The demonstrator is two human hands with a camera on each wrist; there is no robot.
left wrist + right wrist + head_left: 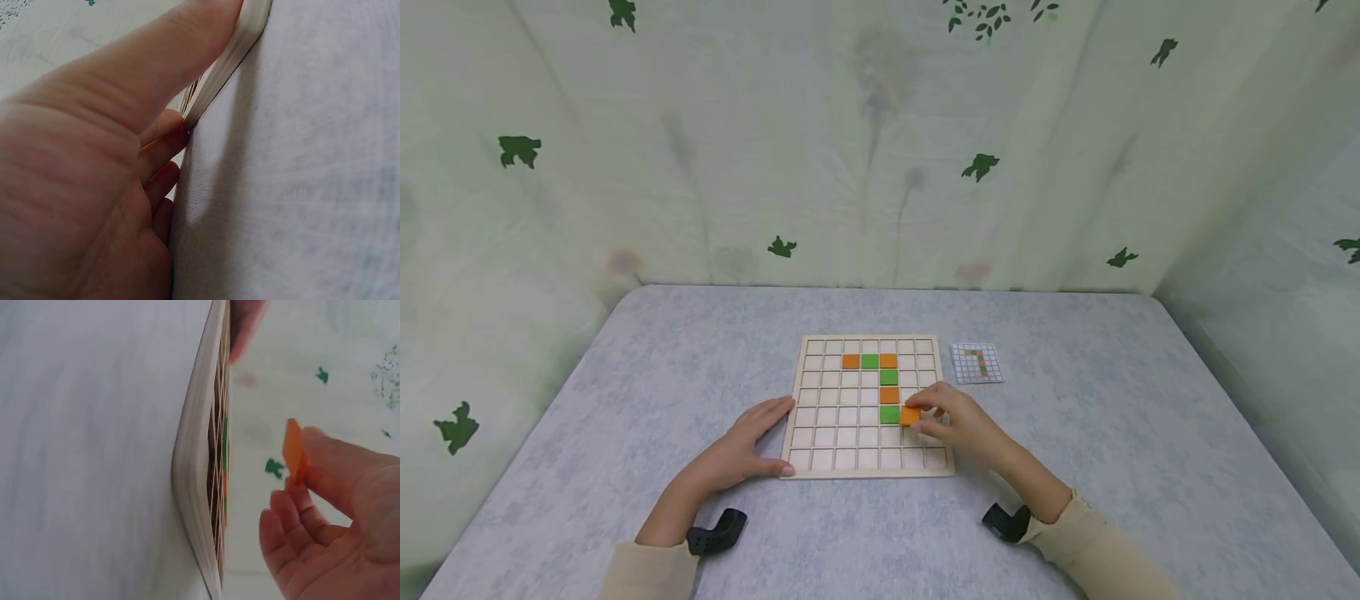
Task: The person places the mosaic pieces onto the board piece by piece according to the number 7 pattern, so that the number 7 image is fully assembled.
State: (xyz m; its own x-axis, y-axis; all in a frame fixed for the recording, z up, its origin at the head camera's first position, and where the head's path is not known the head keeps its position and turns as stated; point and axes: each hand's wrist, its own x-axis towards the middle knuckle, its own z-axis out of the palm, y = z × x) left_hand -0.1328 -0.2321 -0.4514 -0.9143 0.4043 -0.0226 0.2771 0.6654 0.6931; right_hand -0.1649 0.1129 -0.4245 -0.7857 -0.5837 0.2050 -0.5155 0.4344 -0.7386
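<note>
A wooden grid board [820, 437] lies on the grey table. In its cells are orange tiles [850, 361] and green tiles [869, 361] that run along the second row and down one column. My right hand [922, 417] pinches an orange tile [910, 415] just above the board, beside the lowest green tile [889, 414]. In the right wrist view the orange tile [292, 450] stands clear of the board [197, 456], held between thumb and fingertips [300, 481]. My left hand [752, 442] rests against the board's near left corner, thumb [187, 56] along the front edge [240, 47].
A small pattern card [977, 362] lies to the right of the board. The table [1112, 400] is covered in grey cloth, with a leaf-print curtain [880, 142] behind and on both sides. Black wrist mounts [718, 532] sit near the front edge.
</note>
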